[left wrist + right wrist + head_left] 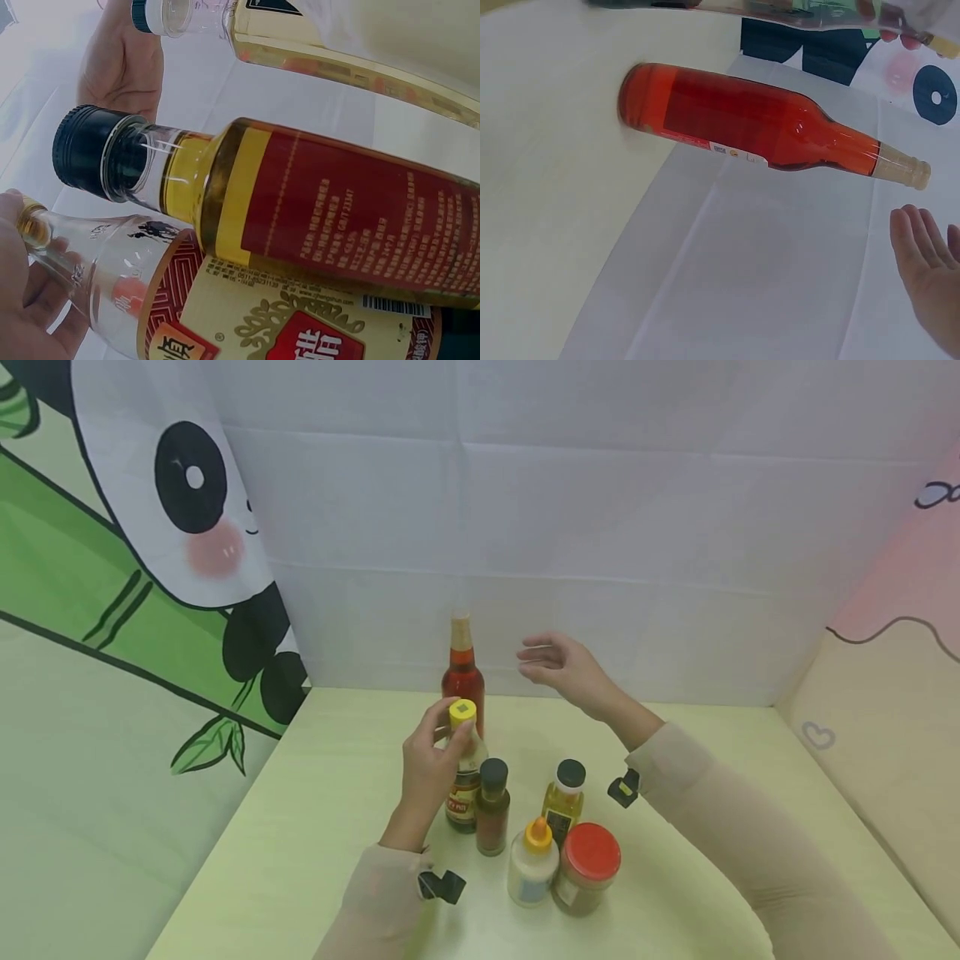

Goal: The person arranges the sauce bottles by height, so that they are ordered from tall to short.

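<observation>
My left hand [429,764] holds a vinegar bottle [463,793] by its neck, thumb and fingers around it just below the yellow cap. The left wrist view shows the bottle's printed label [270,322] and clear neck. Behind it stands a tall bottle of red liquid [463,681] with a pale gold top, upright near the back wall. My right hand [568,670] is raised to the right of this red bottle, fingers extended and a little bent, holding nothing. In the right wrist view the hand [934,285] is apart from the bottle's top [904,166].
A dark-capped bottle with a red label [492,814] stands close to the vinegar. Nearer the front right are a yellow oil bottle [562,803], a squeeze bottle with an orange nozzle [533,867] and a red-lidded jar [591,856]. A white cloth wall [637,568] closes the back.
</observation>
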`<state>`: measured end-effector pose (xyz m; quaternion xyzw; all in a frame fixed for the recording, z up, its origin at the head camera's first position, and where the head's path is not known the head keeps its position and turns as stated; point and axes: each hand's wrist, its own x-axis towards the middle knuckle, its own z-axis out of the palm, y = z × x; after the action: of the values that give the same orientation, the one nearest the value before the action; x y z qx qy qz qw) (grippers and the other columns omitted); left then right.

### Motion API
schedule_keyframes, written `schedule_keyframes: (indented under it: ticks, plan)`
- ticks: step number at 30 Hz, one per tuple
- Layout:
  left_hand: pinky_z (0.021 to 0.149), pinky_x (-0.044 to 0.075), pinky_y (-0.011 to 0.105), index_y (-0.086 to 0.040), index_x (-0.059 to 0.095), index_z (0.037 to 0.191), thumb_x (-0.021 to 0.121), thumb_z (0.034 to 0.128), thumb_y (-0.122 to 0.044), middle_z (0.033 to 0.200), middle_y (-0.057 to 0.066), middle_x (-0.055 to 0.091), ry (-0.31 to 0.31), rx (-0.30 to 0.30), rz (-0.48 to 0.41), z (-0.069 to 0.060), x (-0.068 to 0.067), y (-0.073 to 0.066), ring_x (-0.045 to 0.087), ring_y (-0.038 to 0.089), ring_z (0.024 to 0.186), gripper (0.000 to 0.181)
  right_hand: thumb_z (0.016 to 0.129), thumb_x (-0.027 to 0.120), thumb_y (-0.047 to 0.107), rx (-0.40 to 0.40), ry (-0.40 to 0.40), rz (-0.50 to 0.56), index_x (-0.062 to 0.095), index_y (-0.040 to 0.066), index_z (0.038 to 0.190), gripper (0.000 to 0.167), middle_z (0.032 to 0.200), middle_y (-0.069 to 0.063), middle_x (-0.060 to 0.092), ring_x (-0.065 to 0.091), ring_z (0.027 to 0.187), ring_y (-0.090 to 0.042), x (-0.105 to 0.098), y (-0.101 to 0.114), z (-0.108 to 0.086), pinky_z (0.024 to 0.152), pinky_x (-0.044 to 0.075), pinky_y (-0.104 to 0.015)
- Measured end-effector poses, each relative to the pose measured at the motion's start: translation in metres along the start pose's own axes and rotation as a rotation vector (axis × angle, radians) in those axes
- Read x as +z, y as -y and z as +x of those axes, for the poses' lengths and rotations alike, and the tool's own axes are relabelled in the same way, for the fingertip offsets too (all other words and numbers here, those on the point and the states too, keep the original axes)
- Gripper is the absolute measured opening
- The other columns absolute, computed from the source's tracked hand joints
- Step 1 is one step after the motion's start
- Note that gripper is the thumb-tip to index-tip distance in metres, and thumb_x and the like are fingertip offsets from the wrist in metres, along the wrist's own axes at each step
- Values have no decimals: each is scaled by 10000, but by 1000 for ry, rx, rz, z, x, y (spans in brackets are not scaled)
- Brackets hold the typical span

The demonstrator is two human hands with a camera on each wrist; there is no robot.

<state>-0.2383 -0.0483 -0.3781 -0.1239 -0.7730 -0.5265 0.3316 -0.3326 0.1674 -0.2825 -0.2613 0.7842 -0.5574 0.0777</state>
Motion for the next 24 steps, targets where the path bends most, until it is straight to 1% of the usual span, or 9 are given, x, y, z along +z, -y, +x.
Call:
schedule_keyframes:
  ticks: [6,10,17,20,24]
  plan:
    - [800,554,454,-33,582,1242,639,941,-243,1065,157,680,3,4,-6,0,-1,0,657,310,955,371,961,643,158,-5,2,-10,469,40,1373,462,1342,-164,550,546,1204,-245,-1,-3,-11,1002,442,-417]
    - [792,558,452,-32,583,1239,643,939,-234,1061,159,680,-1,6,-11,1,-1,-1,657,313,952,366,963,637,137,-17,3,-12,467,17,1368,455,1333,-171,552,550,1199,-266,0,-4,-18,994,451,-407]
    - [799,556,457,-22,580,1233,650,936,-205,1050,165,681,-6,28,-2,2,-1,-1,659,318,953,356,954,637,88,-37,8,-7,467,-16,1363,455,1329,-199,551,559,1192,-295,-1,-6,-33,984,462,-398]
    - [798,556,457,-25,580,1235,649,937,-209,1047,161,681,-5,28,-1,1,-1,-1,660,317,950,357,953,640,92,-33,11,-11,463,-24,1363,461,1334,-207,546,557,1196,-291,-1,-8,-39,983,463,-388]
    - [796,556,454,-30,580,1238,647,938,-219,1045,156,681,-4,24,5,2,-1,-1,660,312,945,360,949,650,110,-23,10,-30,474,-12,1356,460,1324,-180,559,564,1188,-270,-1,-9,-46,976,469,-381]
